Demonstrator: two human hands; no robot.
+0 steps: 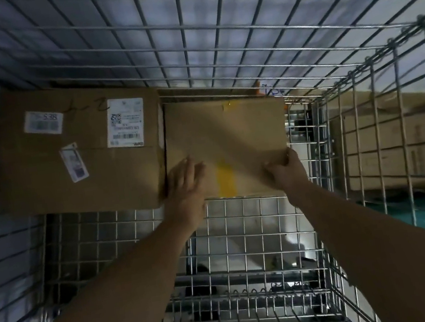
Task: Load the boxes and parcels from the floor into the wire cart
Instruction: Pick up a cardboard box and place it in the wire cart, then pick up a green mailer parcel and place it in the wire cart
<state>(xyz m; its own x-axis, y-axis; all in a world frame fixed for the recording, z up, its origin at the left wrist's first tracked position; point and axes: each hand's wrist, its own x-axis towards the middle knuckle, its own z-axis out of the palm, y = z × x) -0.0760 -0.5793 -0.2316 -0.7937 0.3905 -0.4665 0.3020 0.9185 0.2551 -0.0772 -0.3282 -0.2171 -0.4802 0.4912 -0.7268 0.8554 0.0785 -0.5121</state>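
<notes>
I look down into the wire cart (256, 225). A brown cardboard box with a yellow tape strip (227, 137) lies at the back, right of centre. My left hand (186, 183) presses flat on its near left part, fingers straight. My right hand (286, 168) grips its near right corner, fingers curled over the edge. A larger brown box with white shipping labels (81, 152) sits to the left, against the back and left walls, touching the smaller box.
Wire mesh walls rise at the back (215, 32) and right (366, 139). The mesh bottom shows in front of both boxes. Beyond the right wall stand more cardboard boxes (394, 140) on a teal floor (418, 216).
</notes>
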